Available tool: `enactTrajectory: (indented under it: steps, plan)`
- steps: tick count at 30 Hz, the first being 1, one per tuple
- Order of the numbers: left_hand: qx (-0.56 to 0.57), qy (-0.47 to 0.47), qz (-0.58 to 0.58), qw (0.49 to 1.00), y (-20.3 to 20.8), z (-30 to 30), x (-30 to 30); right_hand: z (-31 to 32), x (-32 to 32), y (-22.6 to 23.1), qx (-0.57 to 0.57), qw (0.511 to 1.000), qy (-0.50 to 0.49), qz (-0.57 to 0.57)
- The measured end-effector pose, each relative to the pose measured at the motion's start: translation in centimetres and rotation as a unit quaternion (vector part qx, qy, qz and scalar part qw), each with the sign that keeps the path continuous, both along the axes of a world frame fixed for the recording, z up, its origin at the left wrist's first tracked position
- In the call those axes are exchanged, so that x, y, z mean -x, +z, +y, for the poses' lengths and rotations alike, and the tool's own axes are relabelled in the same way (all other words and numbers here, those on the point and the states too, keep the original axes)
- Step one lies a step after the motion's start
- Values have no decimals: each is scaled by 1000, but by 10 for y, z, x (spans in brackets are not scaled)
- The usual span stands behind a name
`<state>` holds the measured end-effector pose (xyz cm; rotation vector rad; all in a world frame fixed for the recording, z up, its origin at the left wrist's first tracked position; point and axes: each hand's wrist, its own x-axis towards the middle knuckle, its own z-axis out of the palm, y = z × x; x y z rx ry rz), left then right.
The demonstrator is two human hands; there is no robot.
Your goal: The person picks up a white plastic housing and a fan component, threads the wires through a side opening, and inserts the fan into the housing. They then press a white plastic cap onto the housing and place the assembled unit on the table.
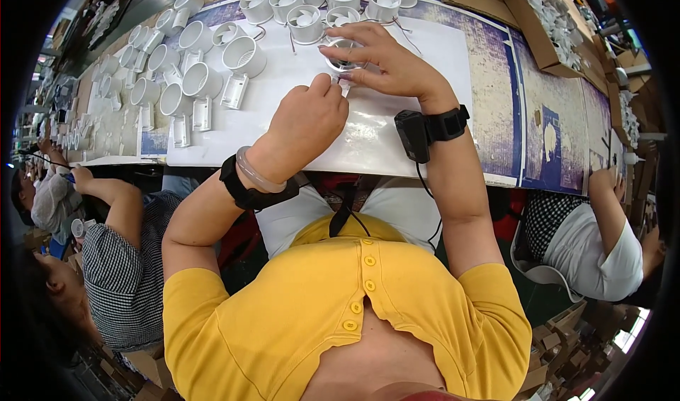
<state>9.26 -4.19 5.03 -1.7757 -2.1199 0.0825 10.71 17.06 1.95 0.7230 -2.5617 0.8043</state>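
Observation:
Under my right hand [388, 62] stands a white round fan housing [343, 64], open side up, with a dark middle. The fingers of that hand reach over its rim, and the thumb lies along its near side. My left hand [312, 116] is closed in a pinch right at the housing's near edge. What lies between its fingertips is too small to make out. Just beyond, several white round housings with fan blades [304, 23] stand close together, thin wires trailing from some.
To the left lie several white cylinders with rectangular side brackets [244, 58]. A white sheet [425, 54] covers part of the worn table [489, 104]. An open cardboard box [528, 19] of white parts is at the far right. Other people sit on both sides.

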Motion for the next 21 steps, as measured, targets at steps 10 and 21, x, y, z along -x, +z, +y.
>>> enactTrajectory:
  steps: [10,21]
  plan:
    - [-48,8,-281,958,16,-13,31,5,-8,9,-11,999,-18,-41]
    - [-345,-35,-845,406,-19,44,52,8,-12,26,313,937,104,-111]
